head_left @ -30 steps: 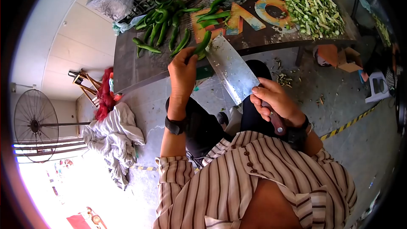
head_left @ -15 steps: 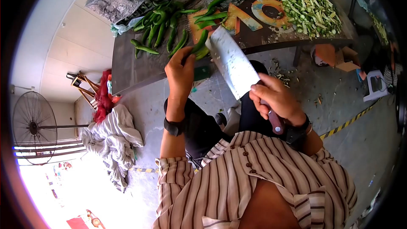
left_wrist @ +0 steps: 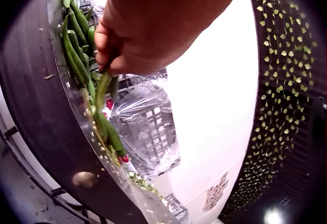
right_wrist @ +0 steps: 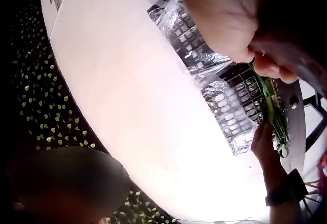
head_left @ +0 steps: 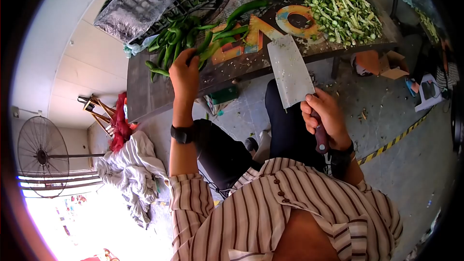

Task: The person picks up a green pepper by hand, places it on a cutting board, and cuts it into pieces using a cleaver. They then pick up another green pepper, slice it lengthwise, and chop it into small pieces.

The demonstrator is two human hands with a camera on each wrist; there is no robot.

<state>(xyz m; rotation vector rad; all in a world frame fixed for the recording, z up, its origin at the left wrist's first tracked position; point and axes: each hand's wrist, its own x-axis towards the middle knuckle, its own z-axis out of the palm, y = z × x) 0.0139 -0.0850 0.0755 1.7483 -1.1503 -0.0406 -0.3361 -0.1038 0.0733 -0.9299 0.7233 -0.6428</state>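
Note:
In the head view the left hand [head_left: 185, 79] pinches the near end of a green pepper [head_left: 206, 42] over the table [head_left: 150, 92]. The left wrist view also shows the pinched pepper [left_wrist: 103, 88] pointing away from the fingertips. A pile of whole green peppers [head_left: 170, 43] lies just beyond this hand. The right hand [head_left: 330, 118] grips the dark red handle [head_left: 321, 137] of a cleaver. Its broad blade [head_left: 291, 70] points toward the table, apart from the peppers, with small bits stuck on it. Chopped green pieces [head_left: 343, 17] are heaped at the table's far right.
A plastic-covered black crate [head_left: 191, 2] stands at the table's back left. More long peppers [head_left: 249, 8] lie mid-table. Below are a green container [head_left: 224, 95], an open cardboard box [head_left: 394, 65] and a white stool [head_left: 429, 92]. A fan [head_left: 42, 157] and pale cloth [head_left: 130, 164] are at left.
The left hand has moved left, away from the blade, with its pepper. The cleaver has shifted right in the right hand, its blade now more upright in view. The head view has shifted slightly.

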